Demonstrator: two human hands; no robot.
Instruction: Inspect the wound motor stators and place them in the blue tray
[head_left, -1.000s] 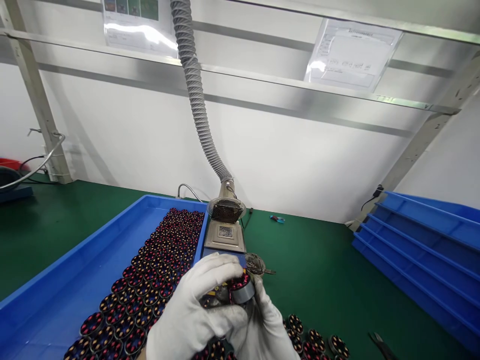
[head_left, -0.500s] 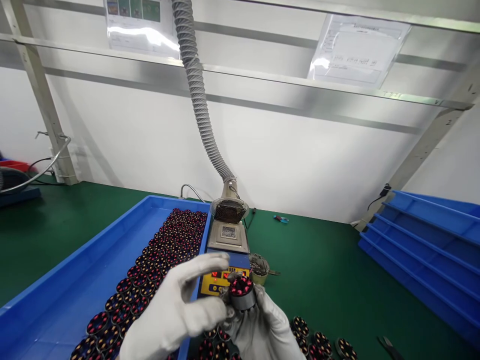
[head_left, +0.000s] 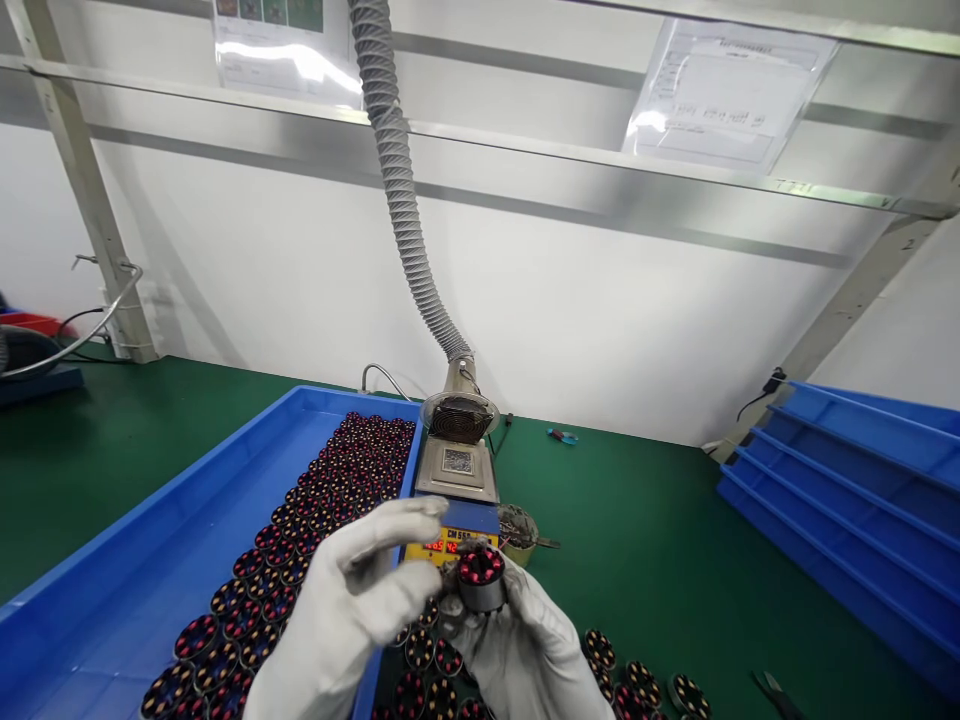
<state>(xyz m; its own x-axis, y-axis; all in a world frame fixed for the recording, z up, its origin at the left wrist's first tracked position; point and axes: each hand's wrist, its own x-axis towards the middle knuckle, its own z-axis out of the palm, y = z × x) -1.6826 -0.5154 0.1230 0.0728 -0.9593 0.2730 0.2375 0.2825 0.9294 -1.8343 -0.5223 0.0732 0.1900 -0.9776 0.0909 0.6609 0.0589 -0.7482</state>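
Note:
My right hand (head_left: 532, 640), in a white glove with greyed fingers, grips a motor stator (head_left: 481, 578), a dark grey ring with red copper windings showing at its top. The stator is held upright in front of the solder pot. Just left of it is my left hand (head_left: 352, 590), white-gloved, thumb and fingers spread apart with nothing between them. Whether the left fingertips touch the stator I cannot tell. Beyond the hands stands a blue and yellow solder pot (head_left: 469, 515) with a lit red display, partly hidden by my fingers.
A blue tray (head_left: 172, 500) on the left holds rows of similar stators. More stators (head_left: 641, 680) lie on the green table, near cutters (head_left: 776, 690). A tin (head_left: 517, 530) stands beside the pot, a fume hose (head_left: 405, 210) hangs above. Stacked blue trays (head_left: 847, 500) stand right.
Both hands and the stator have shifted only slightly. The left hand's fingers remain apart, and the view has tilted a little.

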